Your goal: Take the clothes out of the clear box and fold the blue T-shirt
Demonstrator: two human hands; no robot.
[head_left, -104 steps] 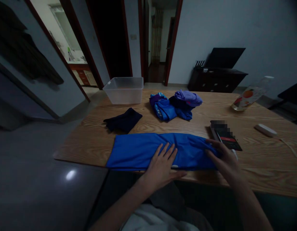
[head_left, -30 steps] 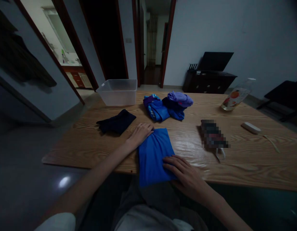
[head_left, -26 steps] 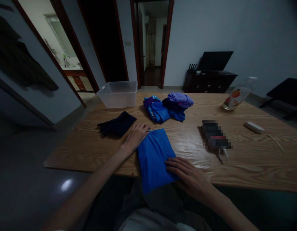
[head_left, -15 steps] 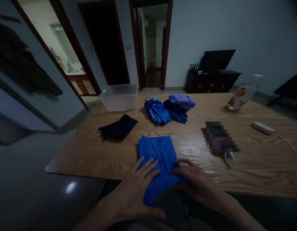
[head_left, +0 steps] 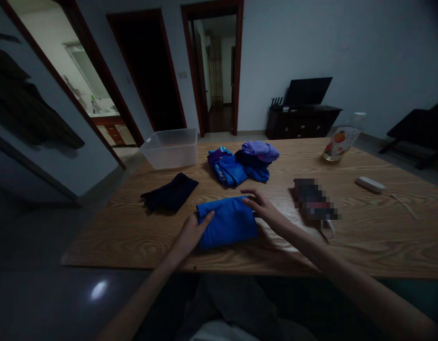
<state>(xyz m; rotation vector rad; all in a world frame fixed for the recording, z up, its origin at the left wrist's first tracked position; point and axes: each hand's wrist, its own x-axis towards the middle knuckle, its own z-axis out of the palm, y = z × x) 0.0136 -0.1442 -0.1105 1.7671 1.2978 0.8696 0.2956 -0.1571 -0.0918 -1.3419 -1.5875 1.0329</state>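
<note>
A piece of blue folded clothing (head_left: 227,222) lies near the front edge of the table, folded into a rough rectangle. My left hand (head_left: 193,232) grips its left side, thumb on top and the other fingers hidden beneath or behind. At the far right corner of the fabric is my right hand (head_left: 259,206), its fingers apart and the fingertips at or just over the edge. Left of the blue cloth lies a dark navy folded garment (head_left: 171,193). Behind it sits a pile of blue and purple clothes (head_left: 236,166).
A clear plastic bin (head_left: 172,149) stands at the table's far left. On the right of the wooden table (head_left: 364,237) are a pixelated dark object (head_left: 314,199) with a white loop, a white oblong device (head_left: 370,184) with a cord, and a drink bottle (head_left: 341,139).
The near part of the blue clothing has been folded away from me, making it shorter. Both hands have moved forward, the right to the far corner. The view has shifted slightly.
</note>
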